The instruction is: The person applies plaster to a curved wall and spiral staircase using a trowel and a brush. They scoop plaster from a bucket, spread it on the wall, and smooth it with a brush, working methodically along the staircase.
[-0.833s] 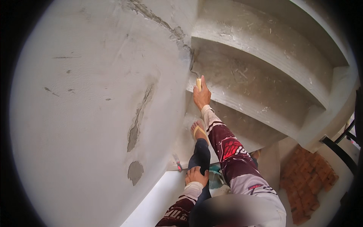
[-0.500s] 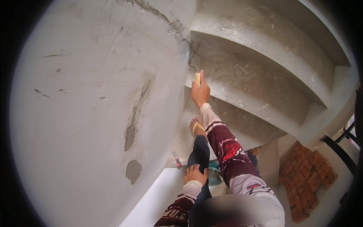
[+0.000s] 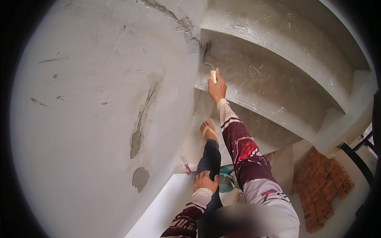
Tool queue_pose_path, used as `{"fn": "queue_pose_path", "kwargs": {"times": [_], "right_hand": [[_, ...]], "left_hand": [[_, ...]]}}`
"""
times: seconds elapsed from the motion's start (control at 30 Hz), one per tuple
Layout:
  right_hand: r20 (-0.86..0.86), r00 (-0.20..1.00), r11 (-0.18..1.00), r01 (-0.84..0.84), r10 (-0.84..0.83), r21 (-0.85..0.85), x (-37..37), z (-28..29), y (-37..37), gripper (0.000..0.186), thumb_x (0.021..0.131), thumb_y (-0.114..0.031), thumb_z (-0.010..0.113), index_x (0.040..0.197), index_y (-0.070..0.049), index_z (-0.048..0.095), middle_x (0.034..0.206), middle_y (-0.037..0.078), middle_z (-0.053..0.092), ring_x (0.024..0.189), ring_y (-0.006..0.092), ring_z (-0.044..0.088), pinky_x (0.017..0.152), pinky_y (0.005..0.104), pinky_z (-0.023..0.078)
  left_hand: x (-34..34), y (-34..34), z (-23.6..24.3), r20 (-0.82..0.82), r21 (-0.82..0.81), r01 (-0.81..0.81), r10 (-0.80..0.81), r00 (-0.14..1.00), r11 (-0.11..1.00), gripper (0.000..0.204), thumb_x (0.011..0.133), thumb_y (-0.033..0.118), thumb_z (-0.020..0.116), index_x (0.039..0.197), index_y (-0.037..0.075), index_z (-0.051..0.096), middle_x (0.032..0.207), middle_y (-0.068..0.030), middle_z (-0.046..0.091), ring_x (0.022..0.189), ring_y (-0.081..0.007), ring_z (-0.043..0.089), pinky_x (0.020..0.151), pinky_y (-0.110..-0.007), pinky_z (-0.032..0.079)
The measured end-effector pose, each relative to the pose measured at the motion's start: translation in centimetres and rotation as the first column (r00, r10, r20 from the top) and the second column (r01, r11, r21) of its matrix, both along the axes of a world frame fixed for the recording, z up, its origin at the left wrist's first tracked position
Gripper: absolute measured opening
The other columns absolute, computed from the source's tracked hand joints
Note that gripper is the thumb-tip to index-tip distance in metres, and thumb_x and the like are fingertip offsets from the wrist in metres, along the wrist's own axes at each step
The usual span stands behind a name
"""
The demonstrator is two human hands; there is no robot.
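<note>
My right hand (image 3: 218, 91) is closed around the pale wooden handle of a small trowel (image 3: 213, 76). The trowel's thin bent neck leads up to a narrow dark blade, which is over the stair step (image 3: 262, 79) near its corner with the wall. Close by, a rough grey cement line (image 3: 183, 24) runs along the white wall (image 3: 79, 139). With fingers spread, my left hand (image 3: 205, 182) lies flat on my dark-trousered leg (image 3: 210, 158), near the knee. It holds nothing.
My sandalled foot (image 3: 209, 131) stands on a lower step. A red-and-black-handled scraper (image 3: 186, 165) lies by the wall, and a teal bucket (image 3: 226, 180) is beside my leg. Stacked reddish bricks (image 3: 321, 190) and a black railing (image 3: 357, 160) are at the right. Debris dots the steps.
My right hand and the trowel have shifted slightly right, and the blade has moved away from the wall corner. My left hand stays on my leg.
</note>
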State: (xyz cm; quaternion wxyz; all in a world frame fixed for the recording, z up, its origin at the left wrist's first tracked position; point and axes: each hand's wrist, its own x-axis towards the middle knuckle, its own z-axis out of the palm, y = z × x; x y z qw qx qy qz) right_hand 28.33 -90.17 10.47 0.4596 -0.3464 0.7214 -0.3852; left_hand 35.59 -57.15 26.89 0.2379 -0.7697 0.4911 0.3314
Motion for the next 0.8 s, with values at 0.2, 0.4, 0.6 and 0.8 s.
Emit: {"fn": "queue_pose_path", "kwargs": {"times": [0.2, 0.4, 0.6, 0.8], "right_hand": [[-0.042, 0.999, 1.0, -0.017, 0.017, 0.0, -0.7, -1.9, -0.9, 0.06, 0.083, -0.021, 0.059, 0.14, -0.009, 0.045, 0.113, 0.025, 0.063, 0.105, 0.04, 0.06, 0.092, 0.0415, 0.046], [-0.048, 0.997, 0.993, -0.053, 0.058, 0.101, -0.7, -2.8, -1.4, 0.06, 0.083, -0.023, 0.059, 0.141, -0.013, 0.044, 0.115, 0.025, 0.062, 0.108, 0.0411, 0.059, 0.095, 0.0438, 0.045], [-0.076, 0.997, 0.992, -0.024, 0.033, 0.123, 0.0, -3.3, -1.3, 0.061, 0.085, -0.024, 0.059, 0.142, -0.013, 0.042, 0.119, 0.025, 0.06, 0.109, 0.0416, 0.058, 0.096, 0.0442, 0.044], [-0.033, 0.996, 0.989, 0.092, -0.089, 0.116, 2.0, -1.5, 0.2, 0.061, 0.085, -0.023, 0.058, 0.142, -0.009, 0.041, 0.121, 0.026, 0.059, 0.113, 0.0407, 0.056, 0.098, 0.0417, 0.043]], "left_hand": [[0.2, -0.1, 0.1, -0.001, 0.033, -0.002, 0.002, 1.0, 0.999, 0.05, 0.08, 0.043, 0.061, 0.114, 0.006, 0.062, 0.117, -0.0147, 0.061, 0.115, -0.0325, 0.052, 0.099, -0.044, 0.04], [0.5, 0.4, -0.2, 0.008, 0.005, -0.02, 0.02, 1.0, 1.0, 0.048, 0.08, 0.042, 0.063, 0.113, 0.008, 0.063, 0.117, -0.0122, 0.061, 0.117, -0.0302, 0.051, 0.1, -0.045, 0.039], [0.7, 0.2, 0.1, 0.001, -0.001, -0.027, 0.027, 1.0, 1.0, 0.049, 0.079, 0.042, 0.064, 0.114, 0.008, 0.063, 0.118, -0.0112, 0.06, 0.118, -0.0299, 0.051, 0.1, -0.044, 0.039], [1.3, 1.0, -0.2, 0.013, -0.037, -0.068, 0.069, 0.998, 0.997, 0.048, 0.079, 0.041, 0.064, 0.113, 0.008, 0.062, 0.12, -0.0097, 0.06, 0.117, -0.0295, 0.051, 0.101, -0.045, 0.038]]}}
